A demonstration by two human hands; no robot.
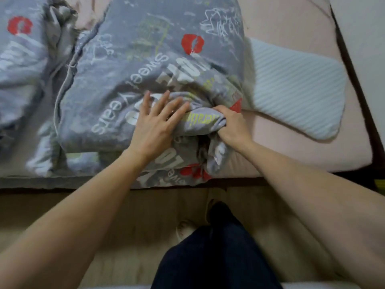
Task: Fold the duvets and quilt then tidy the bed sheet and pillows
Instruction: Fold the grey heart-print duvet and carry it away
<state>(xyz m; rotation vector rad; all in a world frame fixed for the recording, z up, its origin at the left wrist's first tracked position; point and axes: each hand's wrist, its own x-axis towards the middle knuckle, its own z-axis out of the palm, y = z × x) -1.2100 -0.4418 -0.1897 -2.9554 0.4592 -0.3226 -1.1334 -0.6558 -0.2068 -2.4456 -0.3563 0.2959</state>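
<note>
A grey printed duvet [145,65] is seen folded across the centre and upper left of the frame, on a bed covered by a pink bed sheet [291,32]. Its near edge lies along the mattress edge, with one fold hanging slightly over at lower centre. The left hand [158,119] is laid flat on the duvet, fingers straight and spread wide. The right hand [231,124] is closed round a bunched corner of the duvet, just right of the left hand. A striped pillow [295,88] is seen at right of centre, its left edge touching the duvet. Bare sheet is left open to the right of the pillow and below it. A strip of beige floor [104,222] runs along the bed's near edge.
</note>
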